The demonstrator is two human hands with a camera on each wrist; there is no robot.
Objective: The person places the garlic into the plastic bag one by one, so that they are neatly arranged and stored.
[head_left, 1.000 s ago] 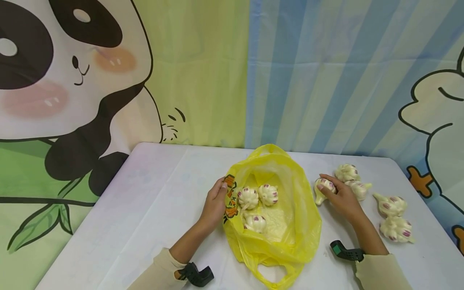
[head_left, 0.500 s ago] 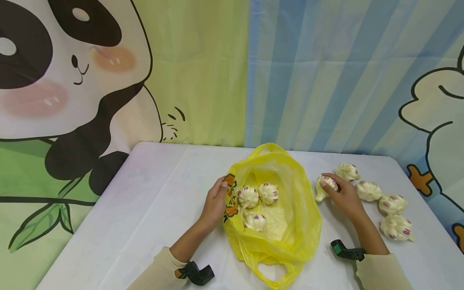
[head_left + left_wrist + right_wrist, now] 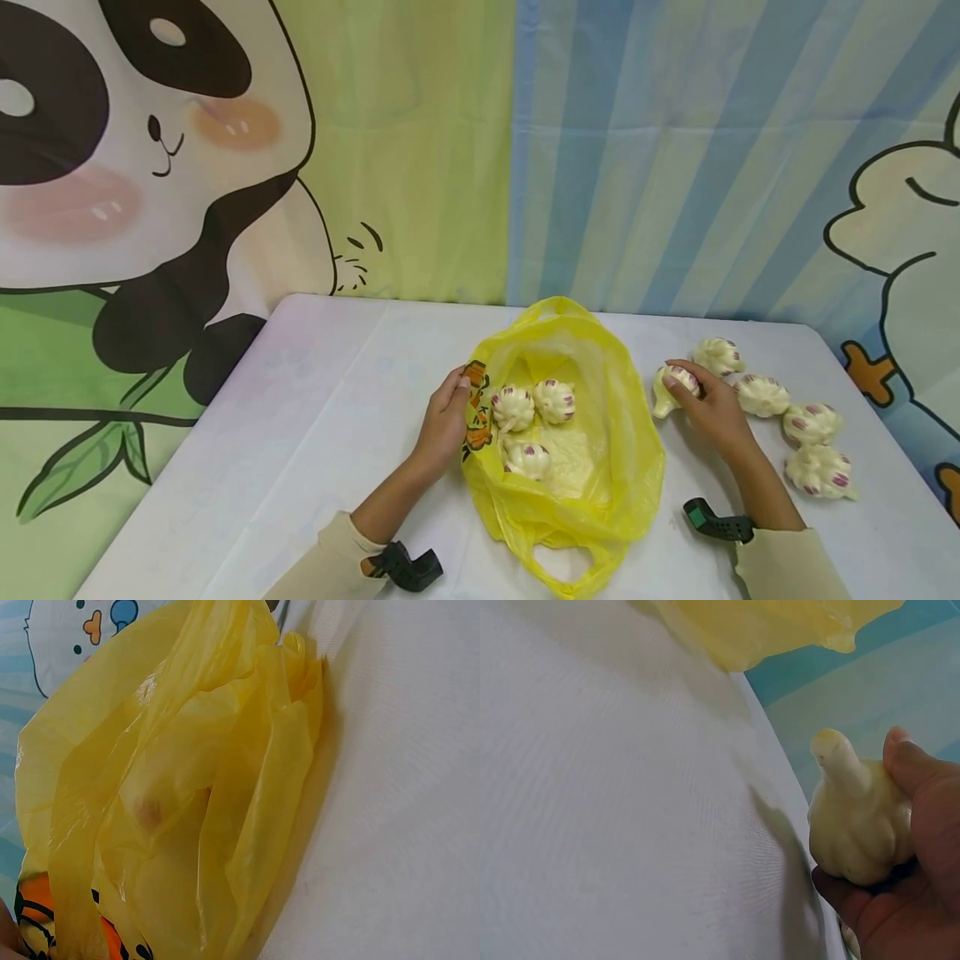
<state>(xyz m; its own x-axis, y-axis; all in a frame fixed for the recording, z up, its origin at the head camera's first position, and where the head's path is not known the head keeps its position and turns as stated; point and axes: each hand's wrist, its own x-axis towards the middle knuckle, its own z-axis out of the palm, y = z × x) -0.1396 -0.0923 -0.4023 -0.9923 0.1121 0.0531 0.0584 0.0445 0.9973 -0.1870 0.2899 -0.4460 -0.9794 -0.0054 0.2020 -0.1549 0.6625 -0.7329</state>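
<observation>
In the head view a yellow plastic bag [image 3: 600, 467] stands with its mouth wide, showing three garlic bulbs [image 3: 557, 402] inside. My left hand [image 3: 446, 421] pinches the bag's left rim beside the orange and black print. To the right of the bag, my right hand [image 3: 712, 408] grips a garlic bulb [image 3: 678, 385] between thumb and fingers, its stem toward the bag. The right wrist view shows this garlic bulb [image 3: 859, 817] with its stem pointing up and the thumb along one side. The yellow bag [image 3: 187, 787] fills much of the left wrist view.
Several more garlic bulbs [image 3: 810, 423] lie on the white table [image 3: 315, 400], to the right of the right hand. Black wrist devices [image 3: 718, 521] sit on both forearms. Behind the table hangs a curtain [image 3: 420, 150] printed with a panda and stripes.
The right hand has shifted slightly right with its garlic bulb. One garlic bulb behind it has moved right, toward the others on the table. The left hand keeps its hold on the bag.
</observation>
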